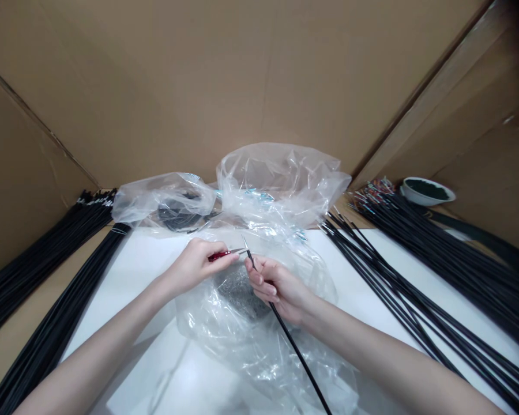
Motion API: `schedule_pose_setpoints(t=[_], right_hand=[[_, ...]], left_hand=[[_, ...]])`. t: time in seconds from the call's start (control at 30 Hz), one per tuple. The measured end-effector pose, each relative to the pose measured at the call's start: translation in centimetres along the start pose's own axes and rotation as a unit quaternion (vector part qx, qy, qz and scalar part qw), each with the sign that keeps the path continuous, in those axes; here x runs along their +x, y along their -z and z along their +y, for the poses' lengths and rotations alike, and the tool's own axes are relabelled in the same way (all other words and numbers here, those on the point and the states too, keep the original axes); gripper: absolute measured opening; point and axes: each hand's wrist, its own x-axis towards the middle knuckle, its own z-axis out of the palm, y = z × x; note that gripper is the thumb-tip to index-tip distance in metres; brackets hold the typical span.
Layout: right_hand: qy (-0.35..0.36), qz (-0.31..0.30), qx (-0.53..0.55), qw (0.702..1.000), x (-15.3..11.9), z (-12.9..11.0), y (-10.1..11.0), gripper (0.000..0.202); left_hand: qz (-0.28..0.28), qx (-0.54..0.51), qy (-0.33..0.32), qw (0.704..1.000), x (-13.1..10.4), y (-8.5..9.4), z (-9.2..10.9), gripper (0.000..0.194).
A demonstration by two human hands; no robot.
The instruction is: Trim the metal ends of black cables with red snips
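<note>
My left hand [203, 262] is closed around red-handled snips [218, 255] with thin pointed metal blades. The blades reach right, up to the stripped tip of a black cable [292, 340]; whether they touch it, I cannot tell. Between thumb and fingers, my right hand [277, 285] grips that cable just below its pale thin end. From there the cable runs down toward the bottom edge. Beneath both hands lies a clear plastic bag [259, 346] holding a greyish mass of fine scraps, its exact kind unclear.
Bundles of black cables lie at the left [75, 300] and right [450, 276]. A white bowl of dark green material [409, 193] stands at the back right. Crumpled plastic [281, 167] and a bagged black coil [179, 213] sit before the cardboard wall [259, 75].
</note>
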Motion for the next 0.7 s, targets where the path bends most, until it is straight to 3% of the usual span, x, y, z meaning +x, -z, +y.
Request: schedule_pose_setpoints(t=[0.17, 0.47, 0.7], right_hand=[[0.013, 0.016, -0.018, 1.000, -0.07, 0.09, 0.01, 0.005], [0.049, 0.036, -0.042, 0.997, -0.50, 0.43, -0.27, 0.027], [0.063, 0.051, -0.079, 0.994, -0.70, 0.33, -0.80, 0.033]], left_hand=[[0.012, 0.031, -0.026, 0.999, -0.10, 0.63, 0.15, 0.033], [0.001, 0.062, -0.036, 0.997, -0.11, 0.69, 0.62, 0.033], [-0.026, 0.053, -0.021, 0.998, -0.22, 0.87, 0.41, 0.039]])
